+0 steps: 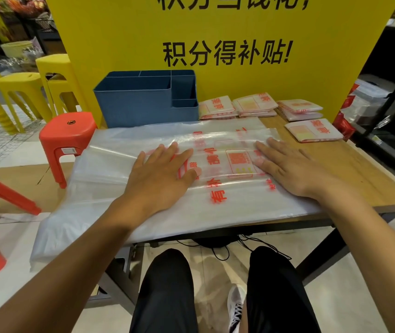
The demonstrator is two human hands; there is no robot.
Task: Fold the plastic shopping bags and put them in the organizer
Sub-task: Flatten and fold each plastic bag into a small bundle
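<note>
A person's left hand [160, 174] and right hand [290, 169] are pressing, fingers flat and grasping nothing, on a translucent, red-printed plastic bag [215, 203] spreading over the table [360, 164].

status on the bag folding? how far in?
Partway. Done: several bags are folded into squares, four small piles on the table right of the blue organizer. In hand: left hand and right hand lie flat on a large bag spread across the table, its left end hanging off the edge. Left: fold this one, then load the organizer; no bags show in its compartments.
</note>
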